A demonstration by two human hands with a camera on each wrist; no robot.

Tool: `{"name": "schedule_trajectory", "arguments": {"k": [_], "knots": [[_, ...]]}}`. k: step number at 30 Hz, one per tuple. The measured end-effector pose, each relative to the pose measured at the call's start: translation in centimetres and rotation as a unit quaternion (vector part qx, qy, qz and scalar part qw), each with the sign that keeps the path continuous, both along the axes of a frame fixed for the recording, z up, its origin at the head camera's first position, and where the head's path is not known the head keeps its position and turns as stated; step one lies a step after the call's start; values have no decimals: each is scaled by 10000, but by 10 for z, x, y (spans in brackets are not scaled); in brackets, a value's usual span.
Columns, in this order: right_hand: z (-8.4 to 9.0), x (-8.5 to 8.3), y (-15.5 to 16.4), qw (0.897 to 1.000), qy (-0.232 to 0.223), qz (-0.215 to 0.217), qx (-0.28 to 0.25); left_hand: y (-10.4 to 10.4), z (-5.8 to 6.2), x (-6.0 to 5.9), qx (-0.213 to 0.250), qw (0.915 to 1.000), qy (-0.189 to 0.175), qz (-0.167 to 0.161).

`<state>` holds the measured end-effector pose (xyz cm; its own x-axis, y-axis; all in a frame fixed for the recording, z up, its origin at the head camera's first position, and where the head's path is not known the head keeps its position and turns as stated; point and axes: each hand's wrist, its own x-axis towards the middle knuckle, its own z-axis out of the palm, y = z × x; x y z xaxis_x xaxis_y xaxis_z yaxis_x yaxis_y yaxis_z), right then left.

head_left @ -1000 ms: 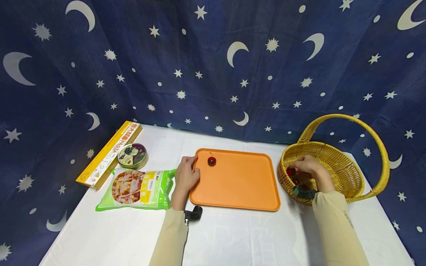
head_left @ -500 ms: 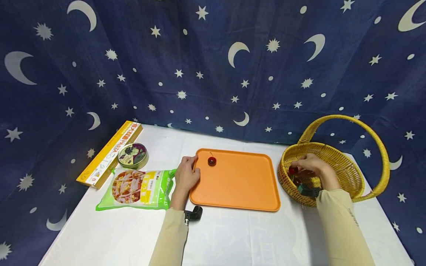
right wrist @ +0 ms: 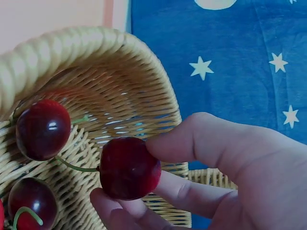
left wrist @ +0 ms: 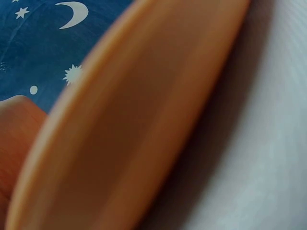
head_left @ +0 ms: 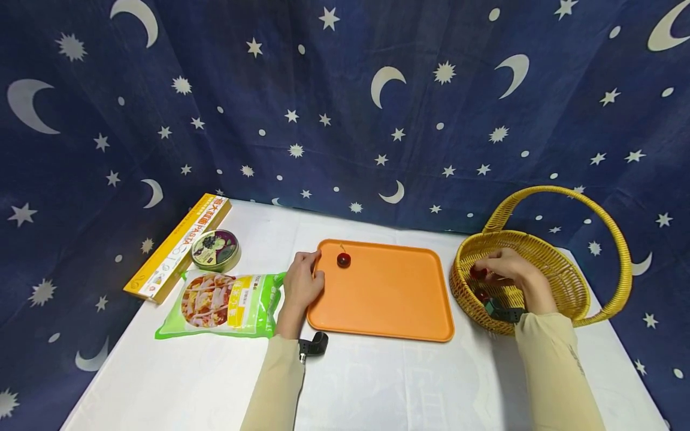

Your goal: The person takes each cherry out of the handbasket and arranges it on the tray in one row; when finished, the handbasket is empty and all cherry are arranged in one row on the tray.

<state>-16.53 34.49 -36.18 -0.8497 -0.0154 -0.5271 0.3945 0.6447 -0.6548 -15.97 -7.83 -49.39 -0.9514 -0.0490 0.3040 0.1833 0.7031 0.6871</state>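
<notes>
We judge the step in hand to be the picking up of one cherry (right wrist: 129, 168) inside the basket (head_left: 563, 275). Our right hand (head_left: 507, 267) is pinching it between thumb and fingers, the thumb on its near side and the fingers behind and below, and the right wrist view shows nothing else in that grip. The cherry sits at the basket's left part, with its stem (right wrist: 76, 166) pointing away from the hand, toward another cherry (right wrist: 43, 129); whether the stem tip touches that one we cannot tell. A third cherry (right wrist: 33, 203) lies just below the second, and a red sliver at the view's left edge is too cut off to name. Our left hand (head_left: 302, 282) is at the left rim of the orange tray (head_left: 388, 293), its thumb reaching over the edge; we cannot tell whether its other fingers curl round the rim, and the blurred left wrist view does not settle it. On the tray, near its upper left corner, lies a lone cherry (head_left: 343, 260). A next move, as we see it, calls for a light but sure pinch, since the fruit looks smooth and round and could slip, and for a straight lift, so that the stem does not snag its neighbour or the wicker. Any way out would need height enough to pass the basket's rim.
</notes>
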Motion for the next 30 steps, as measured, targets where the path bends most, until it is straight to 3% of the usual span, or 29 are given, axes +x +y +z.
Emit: {"name": "schedule_trajectory", "arguments": {"k": [4, 11, 18, 30], "knots": [[4, 3, -1, 9994, 306, -35, -124, 0, 0, 0, 13, 10000, 14, 5], [23, 5, -8, 9980, 560, -242, 165, 0, -1, -2, -22, 10000, 44, 24], [35, 4, -22, 9957, 838, -387, -50, 0, -1, -2, -23, 10000, -58, 35], [35, -2, -45, 9945, 983, -367, 41, 0, -2, -2, -18, 10000, -15, 38]]}}
